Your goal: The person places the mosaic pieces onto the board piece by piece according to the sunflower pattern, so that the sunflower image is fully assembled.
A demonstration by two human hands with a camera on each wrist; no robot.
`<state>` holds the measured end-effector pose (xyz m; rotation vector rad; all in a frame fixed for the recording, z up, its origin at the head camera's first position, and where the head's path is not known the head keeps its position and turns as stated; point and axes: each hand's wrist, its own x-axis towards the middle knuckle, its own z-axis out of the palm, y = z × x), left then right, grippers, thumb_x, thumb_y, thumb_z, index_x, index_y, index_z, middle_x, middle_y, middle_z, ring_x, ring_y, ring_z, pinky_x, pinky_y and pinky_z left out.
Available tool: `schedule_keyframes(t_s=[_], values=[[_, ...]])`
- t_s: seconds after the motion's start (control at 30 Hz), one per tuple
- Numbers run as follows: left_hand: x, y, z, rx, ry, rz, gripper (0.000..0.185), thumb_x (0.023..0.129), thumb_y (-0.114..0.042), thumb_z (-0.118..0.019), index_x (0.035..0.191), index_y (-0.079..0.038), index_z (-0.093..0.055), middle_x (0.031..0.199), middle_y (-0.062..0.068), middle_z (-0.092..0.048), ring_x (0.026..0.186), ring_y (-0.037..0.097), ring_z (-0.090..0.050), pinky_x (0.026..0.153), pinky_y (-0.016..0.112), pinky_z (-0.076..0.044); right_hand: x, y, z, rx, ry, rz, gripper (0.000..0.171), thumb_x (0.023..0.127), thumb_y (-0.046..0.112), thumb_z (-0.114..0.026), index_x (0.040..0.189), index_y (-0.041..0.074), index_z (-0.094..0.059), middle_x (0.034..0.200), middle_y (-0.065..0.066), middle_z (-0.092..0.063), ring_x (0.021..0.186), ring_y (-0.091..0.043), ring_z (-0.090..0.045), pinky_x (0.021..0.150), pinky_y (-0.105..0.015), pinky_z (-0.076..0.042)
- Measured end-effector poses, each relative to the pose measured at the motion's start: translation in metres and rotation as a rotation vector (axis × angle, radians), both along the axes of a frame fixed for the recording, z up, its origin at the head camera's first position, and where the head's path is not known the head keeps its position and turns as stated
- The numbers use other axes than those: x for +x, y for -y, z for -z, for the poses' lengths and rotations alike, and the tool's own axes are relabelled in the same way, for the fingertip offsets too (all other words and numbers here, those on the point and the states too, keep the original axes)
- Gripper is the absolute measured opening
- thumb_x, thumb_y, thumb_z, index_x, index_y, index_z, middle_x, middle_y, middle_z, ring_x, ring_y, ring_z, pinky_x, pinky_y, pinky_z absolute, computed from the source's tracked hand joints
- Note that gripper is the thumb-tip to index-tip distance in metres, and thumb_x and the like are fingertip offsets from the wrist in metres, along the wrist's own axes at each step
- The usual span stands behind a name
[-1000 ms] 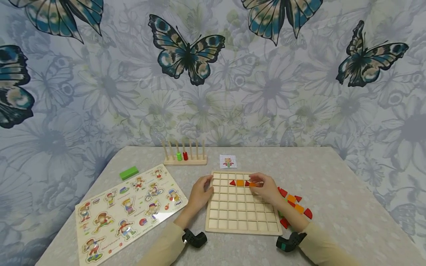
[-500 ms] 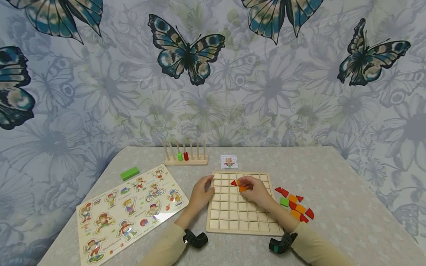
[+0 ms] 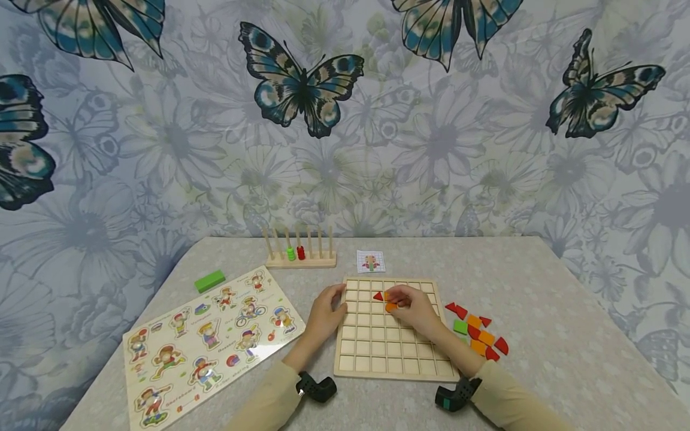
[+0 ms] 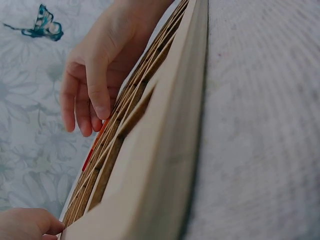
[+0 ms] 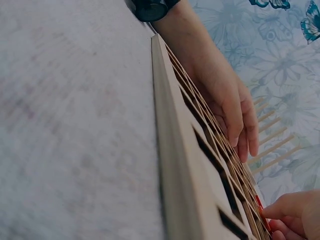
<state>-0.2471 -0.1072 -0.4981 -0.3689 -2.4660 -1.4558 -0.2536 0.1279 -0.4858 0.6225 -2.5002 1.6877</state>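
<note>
Head view: right hand (image 3: 414,306) is pinching an orange tile (image 3: 390,307) with thumb and finger over the upper-middle cells of the wooden grid board (image 3: 372,347); cannot tell whether the tile is sitting flush in a cell, fingers are masking it. Red triangle tile (image 3: 378,296) is lying in the board's second row from the far edge, just left of those fingers, and a sliver of second orange piece (image 3: 386,296) is showing by the index finger. Left hand (image 3: 325,308) is resting against the board's left edge near the far corner, fingers loose, not clenching; probably steadying the board while the other hand is working. Right forearm is crossing the board's right rim, and the loose tile cluster (image 3: 474,333) is lying just beyond that rim, presumably for easy pickup. Printed picture card (image 3: 371,261) is lying beyond the board's far edge, likely so its print is facing the person uncovered. Wooden peg rack (image 3: 302,263) is standing past the board's far-left corner; character puzzle board (image 3: 226,347) is lying angled left of the board, green block (image 3: 209,281) farther left; those are probably sitting there to leave elbow room around the board.
</note>
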Motion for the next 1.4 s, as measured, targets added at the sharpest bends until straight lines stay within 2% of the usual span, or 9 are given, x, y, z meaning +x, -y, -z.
schedule_keyframes(t_s=[0.1, 0.33, 0.47, 0.6, 0.73, 0.83, 0.9, 1.07, 1.4], values=[[0.0, 0.0, 0.0, -0.009, -0.001, -0.001, 0.042, 0.084, -0.001, -0.06, 0.126, 0.003, -0.056, 0.122, 0.019, -0.061, 0.119, 0.031, -0.057, 0.102, 0.045, -0.047, 0.0, 0.0, 0.0, 0.008, -0.02, -0.003, 0.032, 0.08, -0.004, -0.069, 0.112, -0.006, -0.063, 0.104, -0.024, -0.067, 0.092, -0.035, -0.063, 0.075, -0.023, -0.054], [0.001, 0.0, 0.0, -0.014, -0.016, -0.003, 0.042, 0.083, 0.0, -0.06, 0.124, 0.004, -0.057, 0.121, 0.02, -0.062, 0.118, 0.033, -0.057, 0.1, 0.047, -0.047, -0.003, -0.008, -0.002, 0.056, -0.048, 0.053, 0.033, 0.08, -0.005, -0.069, 0.112, -0.003, -0.064, 0.1, -0.018, -0.068, 0.088, -0.026, -0.065, 0.075, -0.018, -0.054], [-0.001, 0.0, 0.001, -0.019, -0.018, -0.003, 0.041, 0.083, 0.0, -0.06, 0.124, 0.004, -0.057, 0.121, 0.02, -0.062, 0.118, 0.033, -0.057, 0.1, 0.047, -0.047, -0.004, -0.019, -0.007, 0.045, -0.049, 0.074, 0.034, 0.081, -0.005, -0.068, 0.114, -0.005, -0.063, 0.1, -0.019, -0.068, 0.089, -0.027, -0.064, 0.076, -0.018, -0.053], [-0.003, 0.0, 0.002, -0.025, -0.002, 0.008, 0.041, 0.085, -0.001, -0.059, 0.126, 0.003, -0.056, 0.122, 0.018, -0.061, 0.119, 0.032, -0.056, 0.1, 0.047, -0.047, -0.002, -0.036, -0.011, 0.047, -0.069, 0.101, 0.032, 0.082, -0.002, -0.067, 0.113, -0.006, -0.063, 0.099, -0.02, -0.069, 0.089, -0.027, -0.064, 0.075, -0.019, -0.052], [-0.003, 0.0, 0.002, -0.031, 0.004, 0.009, 0.041, 0.085, -0.001, -0.059, 0.126, 0.002, -0.056, 0.124, 0.017, -0.061, 0.119, 0.031, -0.056, 0.101, 0.046, -0.047, 0.002, -0.059, -0.01, 0.089, -0.084, 0.142, 0.03, 0.084, 0.001, -0.067, 0.114, -0.005, -0.063, 0.098, -0.02, -0.069, 0.086, -0.019, -0.064, 0.073, -0.02, -0.052], [-0.003, 0.0, 0.002, -0.032, 0.002, 0.005, 0.042, 0.085, -0.002, -0.059, 0.126, 0.002, -0.056, 0.124, 0.018, -0.061, 0.119, 0.031, -0.056, 0.101, 0.046, -0.047, 0.005, -0.079, -0.009, 0.118, -0.077, 0.176, 0.03, 0.085, 0.002, -0.067, 0.114, -0.004, -0.063, 0.099, -0.019, -0.069, 0.085, -0.012, -0.063, 0.072, -0.019, -0.051], [-0.002, 0.001, 0.003, -0.034, 0.002, 0.002, 0.042, 0.085, -0.002, -0.059, 0.126, 0.002, -0.056, 0.124, 0.018, -0.061, 0.119, 0.031, -0.056, 0.101, 0.045, -0.047, 0.011, -0.09, -0.014, 0.136, -0.051, 0.2, 0.031, 0.085, 0.003, -0.067, 0.115, -0.004, -0.062, 0.1, -0.02, -0.068, 0.086, -0.014, -0.063, 0.073, -0.019, -0.051], [-0.003, 0.003, 0.004, -0.045, -0.005, -0.007, 0.041, 0.085, -0.002, -0.06, 0.126, 0.001, -0.057, 0.124, 0.017, -0.061, 0.118, 0.03, -0.057, 0.1, 0.045, -0.048, 0.017, -0.114, -0.012, 0.16, -0.007, 0.241, 0.034, 0.086, 0.007, -0.067, 0.117, -0.002, -0.061, 0.103, -0.019, -0.068, 0.089, -0.013, -0.061, 0.077, -0.015, -0.05], [-0.003, 0.001, 0.003, -0.035, 0.0, -0.004, 0.042, 0.085, -0.002, -0.06, 0.126, 0.001, -0.056, 0.124, 0.017, -0.061, 0.118, 0.03, -0.057, 0.1, 0.045, -0.048, 0.024, -0.145, -0.001, 0.276, -0.035, 0.271, 0.033, 0.085, 0.011, -0.069, 0.116, 0.002, -0.062, 0.103, -0.014, -0.07, 0.086, 0.001, -0.057, 0.077, -0.014, -0.049]])
